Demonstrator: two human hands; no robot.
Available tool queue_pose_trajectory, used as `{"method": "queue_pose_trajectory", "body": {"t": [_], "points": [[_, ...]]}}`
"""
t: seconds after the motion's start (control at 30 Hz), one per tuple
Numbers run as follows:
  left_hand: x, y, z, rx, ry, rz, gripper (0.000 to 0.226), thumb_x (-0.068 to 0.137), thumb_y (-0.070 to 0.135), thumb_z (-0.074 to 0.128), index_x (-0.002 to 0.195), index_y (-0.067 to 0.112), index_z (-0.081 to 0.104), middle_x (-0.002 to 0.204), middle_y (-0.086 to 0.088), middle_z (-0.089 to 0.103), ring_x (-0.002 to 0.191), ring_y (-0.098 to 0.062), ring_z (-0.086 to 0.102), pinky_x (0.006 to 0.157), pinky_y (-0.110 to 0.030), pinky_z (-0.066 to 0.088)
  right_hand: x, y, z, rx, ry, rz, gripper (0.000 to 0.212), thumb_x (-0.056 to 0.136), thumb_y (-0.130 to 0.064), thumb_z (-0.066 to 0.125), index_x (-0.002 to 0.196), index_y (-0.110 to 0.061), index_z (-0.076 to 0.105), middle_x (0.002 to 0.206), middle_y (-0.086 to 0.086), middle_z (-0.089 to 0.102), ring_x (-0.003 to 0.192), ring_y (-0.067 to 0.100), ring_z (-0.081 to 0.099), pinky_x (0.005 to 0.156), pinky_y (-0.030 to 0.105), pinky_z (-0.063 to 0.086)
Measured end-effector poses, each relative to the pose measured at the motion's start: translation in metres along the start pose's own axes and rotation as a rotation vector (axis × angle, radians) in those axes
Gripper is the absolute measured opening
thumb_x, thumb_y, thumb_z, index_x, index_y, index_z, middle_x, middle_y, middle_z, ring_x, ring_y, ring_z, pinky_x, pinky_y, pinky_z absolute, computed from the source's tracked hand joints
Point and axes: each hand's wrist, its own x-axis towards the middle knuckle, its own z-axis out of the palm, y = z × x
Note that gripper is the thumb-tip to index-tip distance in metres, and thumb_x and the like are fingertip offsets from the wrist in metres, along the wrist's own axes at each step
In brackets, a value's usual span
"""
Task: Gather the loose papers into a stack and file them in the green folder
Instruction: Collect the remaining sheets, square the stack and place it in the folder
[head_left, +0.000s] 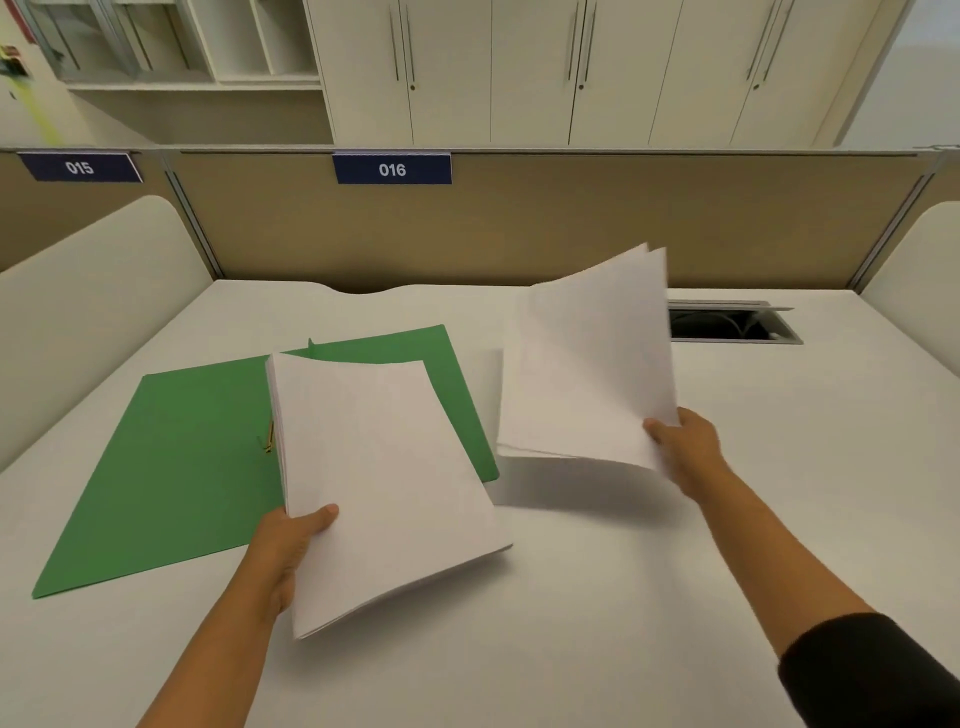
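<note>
1. Thick stack of white paper sheets (384, 478): long axis runs near-to-far, far end over the open flat green card folder (171, 467). Left hand (291, 540) grasps its near-left corner, thumb on top.
2. Thinner bundle of white paper sheets (587, 364): raised and tilted, far edge up. Right hand (685, 441) pinches its near-right corner.
3. Folder lies on the white counter (623, 597), spine pointing away.
4. Rectangular cable opening (732, 325) far right; bare counter near and right.

I am seeing the open folder (171, 467) lying on the desk (623, 597) at left, a thick paper stack (384, 478) overlapping its right half, a thinner sheaf (587, 364) lifting to the right, and the cable hatch (732, 325) sitting behind it.
</note>
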Motion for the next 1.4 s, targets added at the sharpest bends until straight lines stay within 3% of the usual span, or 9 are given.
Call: {"method": "queue_pose_trajectory", "body": {"t": [0.17, 0.23, 0.37, 0.53, 0.67, 0.9, 1.0, 1.17, 1.4], "points": [[-0.004, -0.004, 0.030, 0.035, -0.076, -0.016, 0.035, 0.083, 0.003, 0.062, 0.117, -0.002, 0.054, 0.087, -0.012, 0.062, 0.071, -0.025, 0.056, 0.079, -0.038, 0.043, -0.017, 0.007, -0.054, 0.191, -0.045, 0.086, 0.037, 0.088, -0.010, 0.060, 0.124, -0.004, 0.054, 0.126, 0.015, 0.059, 0.101, 0.032, 0.058, 0.090, 0.041, 0.047], [-0.007, -0.010, 0.049, 0.052, -0.132, -0.035, 0.032, 0.083, 0.003, 0.063, 0.114, 0.000, 0.056, 0.081, -0.009, 0.062, 0.073, -0.026, 0.058, 0.078, -0.039, 0.046, -0.031, 0.009, -0.059, 0.155, -0.087, 0.098, 0.037, 0.087, -0.012, 0.062, 0.123, -0.005, 0.055, 0.124, 0.016, 0.061, 0.103, 0.034, 0.060, 0.093, 0.044, 0.048], [-0.016, -0.024, 0.090, 0.092, -0.255, -0.100, 0.028, 0.082, 0.001, 0.062, 0.110, 0.000, 0.058, 0.082, -0.013, 0.064, 0.073, -0.028, 0.061, 0.065, -0.032, 0.049, -0.062, 0.022, -0.049, 0.065, -0.170, 0.102, 0.038, 0.087, -0.008, 0.061, 0.124, -0.002, 0.055, 0.108, 0.013, 0.062, 0.079, 0.020, 0.061, 0.066, 0.030, 0.049], [-0.030, -0.037, 0.120, 0.174, -0.370, -0.210, 0.029, 0.075, 0.008, 0.071, 0.101, 0.002, 0.061, 0.088, -0.015, 0.069, 0.081, -0.032, 0.065, 0.064, -0.036, 0.051, -0.087, 0.052, -0.045, -0.166, -0.207, 0.130, 0.036, 0.088, -0.013, 0.058, 0.123, -0.004, 0.054, 0.103, 0.008, 0.059, 0.084, 0.023, 0.059, 0.078, 0.034, 0.044], [-0.038, -0.040, 0.129, 0.186, -0.407, -0.266, 0.002, 0.079, 0.006, 0.066, 0.079, 0.005, 0.065, 0.074, -0.013, 0.071, 0.075, -0.030, 0.065, 0.065, -0.036, 0.052, -0.098, 0.066, -0.050, -0.265, -0.223, 0.147, 0.035, 0.088, -0.014, 0.058, 0.121, -0.004, 0.055, 0.101, 0.006, 0.060, 0.084, 0.022, 0.059, 0.076, 0.031, 0.044], [-0.029, -0.039, 0.128, -0.012, -0.397, -0.359, 0.040, 0.086, 0.050, 0.051, 0.101, 0.015, 0.062, 0.102, -0.016, 0.069, 0.096, -0.033, 0.065, 0.079, -0.041, 0.052, -0.103, 0.066, -0.038, -0.412, -0.270, 0.083, 0.035, 0.089, -0.021, 0.057, 0.122, -0.009, 0.054, 0.108, 0.005, 0.062, 0.094, 0.024, 0.059, 0.078, 0.029, 0.045], [-0.030, -0.039, 0.126, 0.081, -0.428, -0.331, 0.043, 0.076, 0.033, 0.070, 0.110, 0.008, 0.062, 0.106, -0.019, 0.069, 0.097, -0.035, 0.065, 0.090, -0.045, 0.050, -0.102, 0.062, -0.032, -0.483, -0.300, 0.069, 0.037, 0.088, -0.023, 0.057, 0.123, -0.010, 0.053, 0.120, 0.008, 0.062, 0.101, 0.025, 0.059, 0.083, 0.030, 0.046], [-0.033, -0.043, 0.130, 0.146, -0.384, -0.274, 0.034, 0.080, 0.001, 0.064, 0.112, -0.007, 0.059, 0.085, -0.018, 0.066, 0.076, -0.032, 0.063, 0.066, -0.036, 0.052, -0.100, 0.057, -0.022, -0.659, -0.328, 0.043, 0.048, 0.085, -0.032, 0.060, 0.125, -0.012, 0.044, 0.125, 0.007, 0.058, 0.110, 0.026, 0.057, 0.084, 0.030, 0.045], [-0.042, -0.048, 0.132, 0.162, -0.332, 0.016, 0.034, 0.085, 0.001, 0.054, 0.119, 0.007, 0.055, 0.104, -0.013, 0.062, 0.089, -0.031, 0.060, 0.069, -0.032, 0.050, -0.094, 0.056, -0.013, -0.802, -0.242, 0.043, 0.081, 0.082, -0.054, 0.057, 0.144, -0.015, 0.025, 0.143, 0.014, 0.036, 0.132, 0.032, 0.036, 0.105, 0.039, 0.036]]}}
